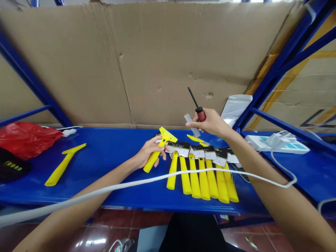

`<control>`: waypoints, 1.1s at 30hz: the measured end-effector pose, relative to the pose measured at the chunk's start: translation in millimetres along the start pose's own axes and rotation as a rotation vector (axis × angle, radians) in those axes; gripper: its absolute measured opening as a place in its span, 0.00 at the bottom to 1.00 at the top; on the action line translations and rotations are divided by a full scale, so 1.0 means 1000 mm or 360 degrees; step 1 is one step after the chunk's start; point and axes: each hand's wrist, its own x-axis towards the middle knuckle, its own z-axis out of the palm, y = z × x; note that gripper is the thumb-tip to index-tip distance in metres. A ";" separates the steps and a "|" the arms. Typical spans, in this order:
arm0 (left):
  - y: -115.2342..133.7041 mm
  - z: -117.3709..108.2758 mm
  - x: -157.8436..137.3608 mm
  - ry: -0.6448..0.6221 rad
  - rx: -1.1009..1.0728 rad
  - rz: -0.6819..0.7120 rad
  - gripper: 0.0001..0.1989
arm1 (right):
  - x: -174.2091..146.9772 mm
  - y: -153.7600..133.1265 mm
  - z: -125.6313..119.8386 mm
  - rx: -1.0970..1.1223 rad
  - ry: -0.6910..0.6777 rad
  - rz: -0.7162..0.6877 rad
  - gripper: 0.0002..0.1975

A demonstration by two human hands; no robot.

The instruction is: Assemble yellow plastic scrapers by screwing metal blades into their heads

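My left hand (144, 154) is wrapped round the handle of a yellow scraper (155, 156), its wide head tilted up to the right. In my right hand (212, 120), raised above the bench, is a screwdriver (200, 114) with a red and black handle, its shaft pointing up. A flat, greyish strip like a blade (192, 125) is pinched in the same hand. Below it, several yellow scrapers (194, 180) lie side by side, their upper ends covered by black-and-white printed cards (181, 149). Small yellow pieces (194, 139) rest behind the cards.
Another yellow scraper (61, 166) lies on the blue bench (105, 143) at left, near a red plastic bag (28, 138) and a black cap-like item (12, 166). A white cable (141, 181) crosses the foreground. A power strip (278, 144) sits right; cardboard (183, 52) stands behind.
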 end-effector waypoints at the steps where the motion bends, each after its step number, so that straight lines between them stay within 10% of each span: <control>1: 0.000 0.001 0.000 -0.0045 -0.0019 -0.0029 0.29 | -0.001 -0.010 0.006 0.0093 -0.0013 -0.0034 0.31; 13: 0.003 0.008 -0.007 -0.0340 -0.0051 -0.0293 0.24 | -0.019 -0.024 0.076 0.0384 -0.0291 0.0029 0.31; 25: -0.001 0.023 -0.012 -0.0179 0.0014 -0.0389 0.18 | -0.039 -0.022 0.088 0.0193 -0.0103 -0.0205 0.30; 33: -0.008 0.023 -0.014 -0.0212 -0.0032 -0.0344 0.20 | -0.051 -0.030 0.101 0.0643 -0.0342 -0.0004 0.24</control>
